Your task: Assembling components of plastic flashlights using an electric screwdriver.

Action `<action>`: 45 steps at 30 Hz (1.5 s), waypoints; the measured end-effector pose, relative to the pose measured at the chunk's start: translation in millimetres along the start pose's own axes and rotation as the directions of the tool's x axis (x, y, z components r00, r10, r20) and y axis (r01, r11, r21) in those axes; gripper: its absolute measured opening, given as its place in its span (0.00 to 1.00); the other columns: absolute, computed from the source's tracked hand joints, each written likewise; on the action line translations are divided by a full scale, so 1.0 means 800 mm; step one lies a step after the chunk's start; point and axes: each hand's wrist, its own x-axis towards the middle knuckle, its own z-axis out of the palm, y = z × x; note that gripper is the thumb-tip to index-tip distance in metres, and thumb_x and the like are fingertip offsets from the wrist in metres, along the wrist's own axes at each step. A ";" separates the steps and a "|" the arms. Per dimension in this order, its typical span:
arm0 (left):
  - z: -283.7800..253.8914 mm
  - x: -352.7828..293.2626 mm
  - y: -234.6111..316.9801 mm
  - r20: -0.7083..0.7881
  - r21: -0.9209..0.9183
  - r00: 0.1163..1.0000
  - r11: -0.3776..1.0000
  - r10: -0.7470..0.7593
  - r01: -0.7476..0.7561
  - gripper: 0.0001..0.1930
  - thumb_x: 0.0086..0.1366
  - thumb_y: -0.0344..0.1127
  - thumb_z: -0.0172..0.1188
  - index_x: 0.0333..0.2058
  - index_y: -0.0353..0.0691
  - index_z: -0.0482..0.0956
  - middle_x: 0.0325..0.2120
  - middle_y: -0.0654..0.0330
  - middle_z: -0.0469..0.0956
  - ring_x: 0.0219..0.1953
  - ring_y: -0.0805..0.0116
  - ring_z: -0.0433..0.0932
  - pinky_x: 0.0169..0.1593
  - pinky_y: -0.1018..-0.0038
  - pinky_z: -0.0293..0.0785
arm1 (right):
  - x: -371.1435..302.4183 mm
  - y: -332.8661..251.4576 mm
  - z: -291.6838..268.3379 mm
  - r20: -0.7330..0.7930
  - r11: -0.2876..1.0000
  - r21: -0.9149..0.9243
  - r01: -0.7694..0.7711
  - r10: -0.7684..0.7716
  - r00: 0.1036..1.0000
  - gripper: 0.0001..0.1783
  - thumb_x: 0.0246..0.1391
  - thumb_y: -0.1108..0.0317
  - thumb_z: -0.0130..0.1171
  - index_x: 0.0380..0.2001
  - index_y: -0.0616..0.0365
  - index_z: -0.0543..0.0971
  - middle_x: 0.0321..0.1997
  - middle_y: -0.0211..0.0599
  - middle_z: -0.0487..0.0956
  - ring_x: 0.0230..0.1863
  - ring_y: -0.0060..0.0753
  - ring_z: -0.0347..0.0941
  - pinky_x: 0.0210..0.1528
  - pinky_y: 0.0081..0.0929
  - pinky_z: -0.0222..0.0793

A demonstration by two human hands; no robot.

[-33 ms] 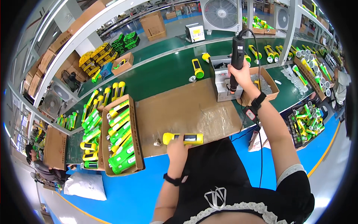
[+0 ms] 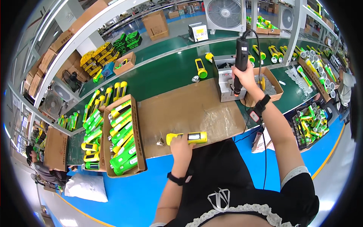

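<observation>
My left hand (image 2: 180, 150) is closed round a yellow flashlight (image 2: 197, 137) with a dark panel, which lies sideways at the front edge of the brown cardboard sheet (image 2: 172, 104). A small silvery reflector (image 2: 161, 142) sits just left of it. My right hand (image 2: 245, 75) grips a black electric screwdriver (image 2: 241, 55), held upright with its tip pointing down. That tip hangs in front of a metal box-shaped machine (image 2: 229, 96). Beyond the sheet, another yellow flashlight (image 2: 200, 68) lies beside a second reflector (image 2: 195, 79).
A cardboard box (image 2: 141, 151) of green and yellow flashlights stands on the left. Right of the machine is an open carton (image 2: 278, 92) of small parts. A dark crate (image 2: 301, 142) of flashlights is lower right. The screwdriver's cord (image 2: 263, 159) hangs past my right arm.
My left hand and the flashlight have shifted slightly to the right and away from me. The screwdriver's tip has moved a little right and down.
</observation>
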 end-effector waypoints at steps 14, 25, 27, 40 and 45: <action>0.069 0.058 0.068 -0.059 0.056 0.940 0.941 0.337 -0.334 0.30 0.46 0.50 0.65 0.44 0.38 0.71 0.32 0.55 0.70 0.38 0.57 0.69 0.44 0.64 0.64 | 0.005 0.005 0.001 -0.176 0.975 -0.086 0.203 -0.215 0.961 0.20 0.45 0.79 0.59 0.41 0.60 0.64 0.23 0.31 0.73 0.21 0.22 0.70 0.23 0.21 0.68; 0.081 0.082 0.081 -0.030 -0.250 0.950 0.918 0.310 -0.308 0.26 0.42 0.44 0.70 0.40 0.39 0.74 0.35 0.57 0.71 0.41 0.58 0.69 0.46 0.64 0.64 | -0.041 -0.038 0.031 -0.089 0.992 0.115 -0.054 0.064 0.994 0.24 0.45 0.80 0.55 0.48 0.64 0.64 0.20 0.35 0.70 0.17 0.28 0.68 0.22 0.26 0.67; 0.082 0.081 0.084 -0.041 -0.275 0.959 0.919 0.282 -0.282 0.26 0.42 0.44 0.70 0.40 0.40 0.74 0.35 0.57 0.71 0.41 0.58 0.70 0.46 0.64 0.64 | -0.083 -0.054 0.032 -0.082 0.994 0.105 0.023 -0.015 0.997 0.26 0.46 0.80 0.54 0.51 0.63 0.61 0.21 0.35 0.69 0.19 0.29 0.67 0.24 0.29 0.68; 0.085 0.081 0.081 -0.073 -0.376 0.976 0.900 0.207 -0.219 0.24 0.39 0.40 0.72 0.38 0.43 0.76 0.33 0.61 0.71 0.40 0.61 0.70 0.43 0.66 0.63 | -0.161 -0.051 0.049 -0.052 0.972 0.214 0.094 -0.085 0.995 0.30 0.49 0.79 0.52 0.54 0.60 0.53 0.24 0.38 0.69 0.21 0.32 0.68 0.28 0.33 0.69; 0.085 0.081 0.082 -0.056 -0.378 0.977 0.901 0.205 -0.211 0.24 0.39 0.40 0.72 0.37 0.43 0.76 0.33 0.61 0.71 0.41 0.61 0.70 0.44 0.66 0.63 | -0.158 -0.044 0.049 -0.065 0.980 0.176 0.094 -0.084 0.994 0.29 0.48 0.79 0.52 0.53 0.60 0.54 0.23 0.38 0.69 0.20 0.31 0.68 0.28 0.33 0.69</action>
